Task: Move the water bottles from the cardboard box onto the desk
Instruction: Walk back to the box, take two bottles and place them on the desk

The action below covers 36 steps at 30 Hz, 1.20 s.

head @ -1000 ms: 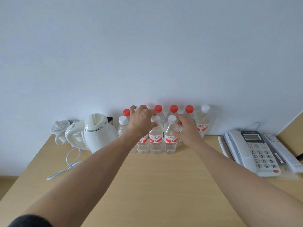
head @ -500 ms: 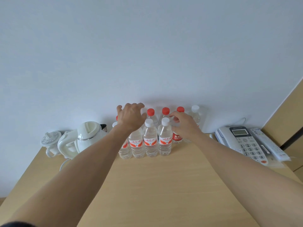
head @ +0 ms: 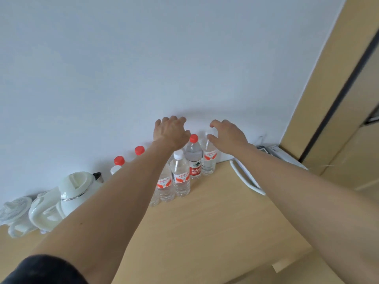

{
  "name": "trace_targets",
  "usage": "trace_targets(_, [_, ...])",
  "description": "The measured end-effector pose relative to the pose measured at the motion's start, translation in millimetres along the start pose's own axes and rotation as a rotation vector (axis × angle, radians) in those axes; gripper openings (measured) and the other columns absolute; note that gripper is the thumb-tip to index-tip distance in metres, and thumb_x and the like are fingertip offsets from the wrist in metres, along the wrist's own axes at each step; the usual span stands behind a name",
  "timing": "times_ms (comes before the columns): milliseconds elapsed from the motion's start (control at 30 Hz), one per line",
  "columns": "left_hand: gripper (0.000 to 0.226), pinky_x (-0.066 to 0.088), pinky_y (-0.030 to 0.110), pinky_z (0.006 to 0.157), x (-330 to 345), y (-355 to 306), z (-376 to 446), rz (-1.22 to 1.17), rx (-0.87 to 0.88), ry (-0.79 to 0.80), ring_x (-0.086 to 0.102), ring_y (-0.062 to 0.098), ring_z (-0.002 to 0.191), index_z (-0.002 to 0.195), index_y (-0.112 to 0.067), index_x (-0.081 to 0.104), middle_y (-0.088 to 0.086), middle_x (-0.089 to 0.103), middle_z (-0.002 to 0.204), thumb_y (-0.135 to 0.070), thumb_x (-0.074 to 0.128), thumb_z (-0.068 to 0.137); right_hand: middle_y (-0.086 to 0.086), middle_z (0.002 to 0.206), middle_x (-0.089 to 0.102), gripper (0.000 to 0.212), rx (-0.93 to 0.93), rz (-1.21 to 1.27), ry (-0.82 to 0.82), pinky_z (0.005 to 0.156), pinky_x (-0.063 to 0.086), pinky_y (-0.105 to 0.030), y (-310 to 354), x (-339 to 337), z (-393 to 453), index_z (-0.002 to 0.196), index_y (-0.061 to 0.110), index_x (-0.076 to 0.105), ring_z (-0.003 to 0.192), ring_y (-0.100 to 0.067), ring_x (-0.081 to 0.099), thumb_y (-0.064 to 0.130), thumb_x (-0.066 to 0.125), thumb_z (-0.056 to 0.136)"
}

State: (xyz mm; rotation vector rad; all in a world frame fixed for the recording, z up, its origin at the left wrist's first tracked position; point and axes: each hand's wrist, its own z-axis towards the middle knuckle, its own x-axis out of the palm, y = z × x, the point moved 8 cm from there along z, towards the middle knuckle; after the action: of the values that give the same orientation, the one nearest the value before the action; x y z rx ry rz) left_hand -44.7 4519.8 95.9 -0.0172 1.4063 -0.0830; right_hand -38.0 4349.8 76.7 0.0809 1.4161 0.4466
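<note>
Several clear water bottles stand upright in two rows on the wooden desk [head: 205, 232], against the white wall. One has a red cap and red label [head: 193, 158]; a white-capped one [head: 181, 177] stands in front of it. The rightmost bottle [head: 209, 160] has a white cap. My left hand [head: 172, 132] hovers above the rows, fingers loosely spread, holding nothing. My right hand [head: 229, 136] hovers just over the rightmost bottle's cap with curved fingers that grip nothing. My left forearm hides part of the rows. No cardboard box is in view.
A white electric kettle [head: 78, 191] and a white lidded cup [head: 16, 210] stand at the desk's left. A white telephone [head: 246, 177] lies at the right, partly behind my right arm. A tall wooden panel [head: 338, 99] rises on the right.
Both hands have lifted off the bottles and now hang above them. The camera has swung to the right and tilted, so the bottles and kettle sit lower and further left.
</note>
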Motion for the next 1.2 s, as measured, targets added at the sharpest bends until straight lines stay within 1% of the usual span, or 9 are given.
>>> trace_targets(267, [0.049, 0.03, 0.043, 0.111, 19, -114, 6, -0.005, 0.209, 0.06, 0.047, 0.03, 0.13, 0.146, -0.023, 0.046, 0.006, 0.055, 0.139, -0.041, 0.042, 0.101, -0.01, 0.13, 0.052, 0.048, 0.252, -0.088, 0.014, 0.093, 0.046, -0.04, -81, -31, -55, 0.143, 0.024, 0.043, 0.122, -0.031, 0.05, 0.046, 0.047, 0.1])
trace_targets(367, [0.049, 0.028, 0.044, 0.112, 28, -164, 0, -0.01, 0.293, 0.102, 0.045, 0.03, 0.131, 0.146, -0.023, 0.045, 0.005, 0.054, 0.139, -0.041, 0.041, 0.101, -0.009, 0.133, 0.051, 0.049, 0.344, -0.084, 0.031, 0.091, 0.046, -0.039, -118, -42, -82, 0.146, 0.027, 0.04, 0.124, -0.03, 0.049, 0.047, 0.043, 0.101])
trace_targets(467, [0.052, 0.025, 0.046, 0.114, 36, -219, -12, -0.001, 0.386, 0.138, 0.042, 0.029, 0.135, 0.149, -0.027, 0.041, 0.003, 0.051, 0.144, -0.045, 0.041, 0.101, -0.008, 0.135, 0.052, 0.05, 0.417, -0.095, 0.027, 0.085, 0.045, -0.037, -154, -56, -114, 0.146, 0.027, 0.041, 0.123, -0.03, 0.051, 0.049, 0.041, 0.101])
trace_targets(567, [0.054, 0.019, 0.048, 0.119, 44, -281, -32, 0.002, 0.496, 0.173, 0.036, 0.027, 0.141, 0.152, -0.03, 0.037, 0.0, 0.045, 0.151, -0.048, 0.04, 0.101, -0.009, 0.138, 0.053, 0.049, 0.506, -0.119, 0.06, 0.094, 0.048, -0.043, -197, -68, -152, 0.144, 0.026, 0.042, 0.126, -0.031, 0.05, 0.051, 0.039, 0.102])
trace_targets(667, [0.054, 0.014, 0.051, 0.121, 55, -350, -61, 0.009, 0.61, 0.223, 0.027, 0.025, 0.147, 0.154, -0.029, 0.034, -0.003, 0.037, 0.158, -0.046, 0.038, 0.102, -0.004, 0.148, 0.048, 0.05, 0.601, -0.143, 0.088, 0.103, 0.043, -0.045, -246, -80, -201, 0.144, 0.027, 0.042, 0.133, -0.031, 0.045, 0.051, 0.037, 0.101])
trace_targets(767, [0.056, 0.016, 0.053, 0.12, 65, -423, -99, 0.016, 0.714, 0.266, 0.027, 0.026, 0.148, 0.155, -0.026, 0.033, -0.001, 0.034, 0.16, -0.045, 0.038, 0.102, -0.002, 0.157, 0.039, 0.059, 0.71, -0.141, 0.112, 0.111, 0.035, -0.049, -298, -91, -263, 0.154, 0.032, 0.03, 0.14, -0.031, 0.039, 0.055, 0.037, 0.099])
trace_targets(867, [0.061, 0.016, 0.051, 0.12, 76, -493, -142, 0.008, 0.794, 0.308, 0.023, 0.025, 0.15, 0.158, -0.029, 0.026, -0.003, 0.028, 0.164, -0.05, 0.037, 0.102, -0.002, 0.162, 0.029, 0.064, 0.821, -0.146, 0.116, 0.119, 0.023, -0.051, -351, -103, -330, 0.158, 0.032, 0.021, 0.149, -0.028, 0.025, 0.055, 0.036, 0.1])
trace_targets(1000, [0.065, 0.003, 0.052, 0.123, 99, -583, -198, 0.033, 0.87, 0.399, 0.006, 0.023, 0.156, 0.161, -0.029, 0.013, -0.004, 0.007, 0.17, -0.054, 0.029, 0.104, 0.0, 0.166, 0.018, 0.066, 0.954, -0.151, 0.112, 0.122, 0.012, -0.052, -410, -123, -424, 0.159, 0.029, 0.014, 0.153, -0.026, 0.013, 0.055, 0.033, 0.101])
trace_targets(1200, [0.063, 0.002, 0.051, 0.125, 105, -704, -277, 0.019, 1.005, 0.411, 0.006, 0.022, 0.156, 0.161, -0.032, 0.013, -0.005, 0.007, 0.17, -0.053, 0.031, 0.104, -0.001, 0.168, 0.01, 0.066, 1.167, -0.126, 0.113, 0.122, 0.008, -0.052, -476, -162, -556, 0.16, 0.032, 0.009, 0.154, -0.027, 0.006, 0.058, 0.028, 0.102])
